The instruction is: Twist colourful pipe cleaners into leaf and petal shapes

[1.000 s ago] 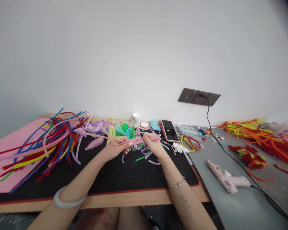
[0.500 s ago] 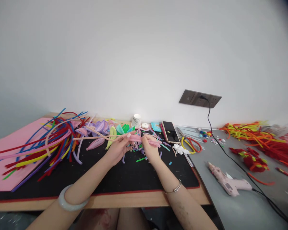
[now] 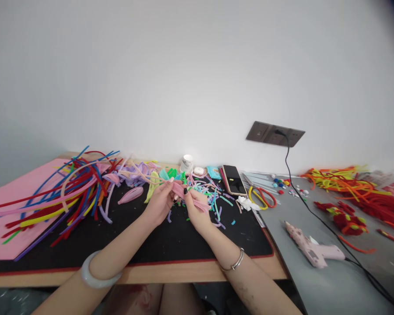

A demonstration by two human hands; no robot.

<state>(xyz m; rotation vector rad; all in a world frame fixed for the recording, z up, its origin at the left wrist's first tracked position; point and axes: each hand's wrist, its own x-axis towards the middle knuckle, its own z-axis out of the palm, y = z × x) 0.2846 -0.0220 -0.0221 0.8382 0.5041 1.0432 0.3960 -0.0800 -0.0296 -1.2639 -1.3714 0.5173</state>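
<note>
Gripping a pink stem bundle (image 3: 178, 190) at 2 places, a person's left hand (image 3: 160, 200) and right hand (image 3: 197, 209) meet above a black mat (image 3: 184, 247) strewn with cut scraps (image 3: 226, 201). The left thumb and fingers close on the bundle's left portion, while pale strands (image 3: 145, 176) stretch leftward from that hand. The right thumb, its nail dark, presses on top of the bundle, which runs beneath it and shows again at the hand's far right; how the right fingers sit underneath is hidden. Between the 2 thumbs, a short pink stretch lies exposed. Beyond the hands stands a white cup (image 3: 187, 164). A tangle of multicolored stems (image 3: 36, 220) spreads at left; at right lie a phone (image 3: 234, 180), scissors (image 3: 250, 192) and a pink glue gun (image 3: 315, 253).
</note>
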